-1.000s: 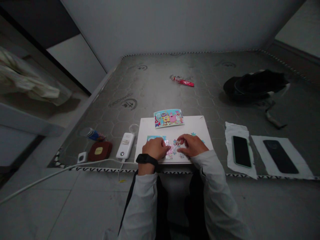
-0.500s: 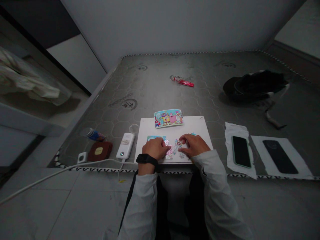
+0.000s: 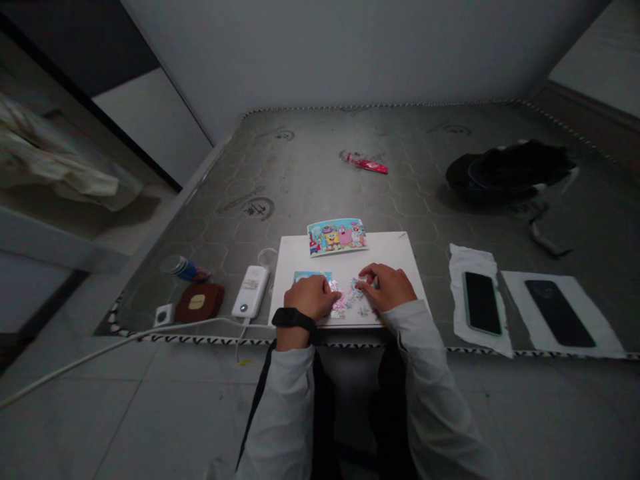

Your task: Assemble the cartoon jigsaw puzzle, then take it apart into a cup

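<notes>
My left hand (image 3: 311, 298), with a black band at the wrist, lies curled over a partly assembled jigsaw puzzle (image 3: 300, 274), holding it against a white board (image 3: 293, 250). Its thumb points right across the pink pieces, and most of the puzzle is hidden beneath the hand. To the right, my right hand (image 3: 391, 288) has its thumb and forefinger drawn together at a small puzzle piece (image 3: 355, 284), partly covered by the fingertips. Loose puzzle pieces (image 3: 363, 309) lie just below that hand. A colourful cartoon picture card (image 3: 337, 237) rests at the board's far edge.
Left of the board are a white power bank (image 3: 251, 292) with a cable, a brown case (image 3: 199, 303), a white plug cube (image 3: 164, 315) and a bottle (image 3: 185, 268). Two phones (image 3: 483, 303) on white cloths, a black bag (image 3: 510, 175) and a red packet (image 3: 367, 163) also lie on the grey mat.
My right thumb and forefinger have drawn closer together and shifted slightly, now covering more of the piece between them. My left hand has stayed in place on the puzzle.
</notes>
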Motion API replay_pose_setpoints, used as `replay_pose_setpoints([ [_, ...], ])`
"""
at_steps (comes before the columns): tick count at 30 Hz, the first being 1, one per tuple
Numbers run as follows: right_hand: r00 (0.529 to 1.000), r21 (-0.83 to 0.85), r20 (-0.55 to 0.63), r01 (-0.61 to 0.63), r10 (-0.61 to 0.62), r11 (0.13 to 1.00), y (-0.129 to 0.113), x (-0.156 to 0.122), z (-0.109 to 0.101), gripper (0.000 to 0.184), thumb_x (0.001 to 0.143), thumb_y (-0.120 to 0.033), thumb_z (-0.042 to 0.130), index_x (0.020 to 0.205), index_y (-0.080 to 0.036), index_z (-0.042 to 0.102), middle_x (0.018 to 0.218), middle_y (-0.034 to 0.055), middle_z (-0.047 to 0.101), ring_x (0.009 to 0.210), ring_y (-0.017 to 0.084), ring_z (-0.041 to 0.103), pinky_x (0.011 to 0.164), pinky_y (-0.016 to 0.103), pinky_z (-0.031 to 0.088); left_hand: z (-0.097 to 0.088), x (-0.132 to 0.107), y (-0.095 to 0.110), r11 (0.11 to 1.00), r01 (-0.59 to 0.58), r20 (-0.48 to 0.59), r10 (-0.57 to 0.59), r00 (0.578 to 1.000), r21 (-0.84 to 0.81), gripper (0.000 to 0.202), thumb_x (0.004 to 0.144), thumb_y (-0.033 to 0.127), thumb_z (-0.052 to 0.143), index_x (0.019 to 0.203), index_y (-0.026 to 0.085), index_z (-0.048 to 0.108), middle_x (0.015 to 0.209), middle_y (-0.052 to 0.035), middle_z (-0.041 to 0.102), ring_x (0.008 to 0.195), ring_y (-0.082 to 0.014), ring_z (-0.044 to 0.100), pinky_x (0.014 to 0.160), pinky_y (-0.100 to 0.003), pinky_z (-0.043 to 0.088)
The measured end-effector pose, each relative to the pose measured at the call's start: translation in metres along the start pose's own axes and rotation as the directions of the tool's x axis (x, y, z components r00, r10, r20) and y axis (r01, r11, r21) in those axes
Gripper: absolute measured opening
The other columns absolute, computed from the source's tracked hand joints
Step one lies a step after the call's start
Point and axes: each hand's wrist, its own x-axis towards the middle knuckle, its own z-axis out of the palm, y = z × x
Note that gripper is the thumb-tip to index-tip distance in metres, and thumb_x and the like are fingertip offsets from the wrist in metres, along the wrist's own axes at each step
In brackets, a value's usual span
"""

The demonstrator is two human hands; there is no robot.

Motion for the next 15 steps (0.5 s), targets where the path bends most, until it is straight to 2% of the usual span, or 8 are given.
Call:
replay_pose_setpoints([
  [9, 0.996, 0.035, -0.001, -0.093, 0.093, 0.995, -0.0044, 0.0001, 0.0027, 0.01, 0.08, -0.026, 0.078, 0.088, -0.024, 0.072, 0.081, -0.0015, 0.069, 0.08, 0.017, 0.061, 0.075, 0.031, 0.036, -0.0019, -0.0012, 0.0021, 1.0, 0.006, 0.002, -0.006, 1.0, -0.007, 0.028, 0.081, 0.052, 0.064, 0.079, 0.024, 0.066, 0.093, -0.0031, 0.075, 0.087, -0.022, 0.066, 0.066, -0.029, 0.041],
  [12, 0.999, -0.021, -0.011, -0.049, 0.048, 0.999, -0.0058, -0.0004, 0.0023, 0.013, 0.082, -0.03, 0.076, 0.092, -0.024, 0.071, 0.085, 0.0001, 0.069, 0.085, 0.019, 0.063, 0.077, 0.034, 0.036, -0.0023, -0.0011, 0.0017, 1.0, 0.006, 0.008, -0.006, 1.0, -0.011, 0.028, 0.081, 0.051, 0.064, 0.079, 0.024, 0.066, 0.093, -0.0034, 0.075, 0.086, -0.0222, 0.066, 0.066, -0.03, 0.042],
  [15, 1.0, -0.101, -0.019, 0.014, -0.016, 0.995, -0.0075, -0.0018, 0.0031, 0.026, 0.078, -0.033, 0.08, 0.1, -0.023, 0.069, 0.095, 0.003, 0.069, 0.092, 0.022, 0.063, 0.08, 0.036, 0.036, -0.0021, -0.0007, 0.0013, 1.0, -0.003, 0.006, 0.003, 1.0, -0.004, 0.028, 0.082, 0.052, 0.063, 0.08, 0.024, 0.066, 0.094, -0.0035, 0.074, 0.087, -0.0228, 0.066, 0.068, -0.03, 0.043],
])
